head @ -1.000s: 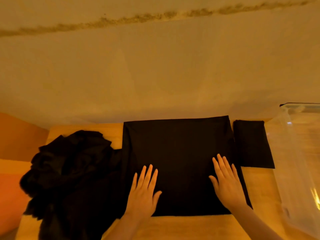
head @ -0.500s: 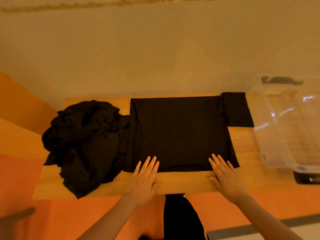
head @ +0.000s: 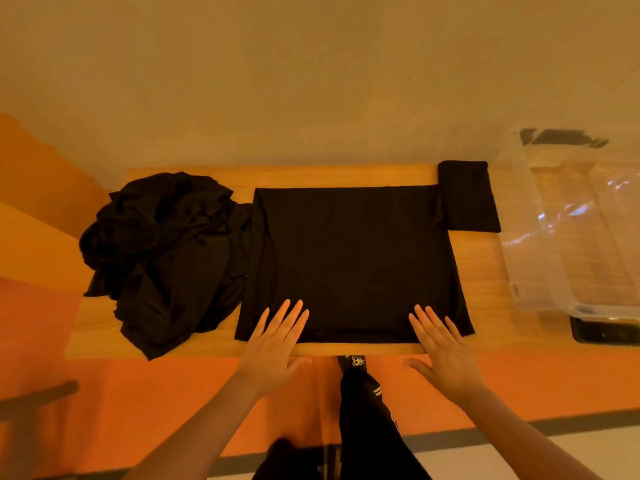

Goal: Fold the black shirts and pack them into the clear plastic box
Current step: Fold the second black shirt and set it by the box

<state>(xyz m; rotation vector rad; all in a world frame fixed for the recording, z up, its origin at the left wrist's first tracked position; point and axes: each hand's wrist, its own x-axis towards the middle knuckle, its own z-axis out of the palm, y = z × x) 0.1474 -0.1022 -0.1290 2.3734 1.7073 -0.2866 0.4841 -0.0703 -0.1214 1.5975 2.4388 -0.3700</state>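
Note:
A black shirt (head: pixel 353 258) lies flat in a square shape on the middle of the wooden table (head: pixel 346 174). My left hand (head: pixel 277 344) rests flat with fingers spread on its near-left edge. My right hand (head: pixel 440 344) lies flat on its near-right edge. Neither hand grips anything. A pile of crumpled black shirts (head: pixel 162 251) sits at the table's left end. A small folded black shirt (head: pixel 467 195) lies at the far right, touching the flat shirt's corner. The clear plastic box (head: pixel 526 230) stands on the right, with nothing visible inside.
A plain wall rises right behind the table. A dark flat object (head: pixel 602 336) lies under the box's near corner. My legs in dark trousers (head: pixel 367 420) stand at the table's near edge over an orange floor.
The camera has tilted down and drawn back, showing more floor. Both hands have slid toward me along the shirt, from its middle to its near edge.

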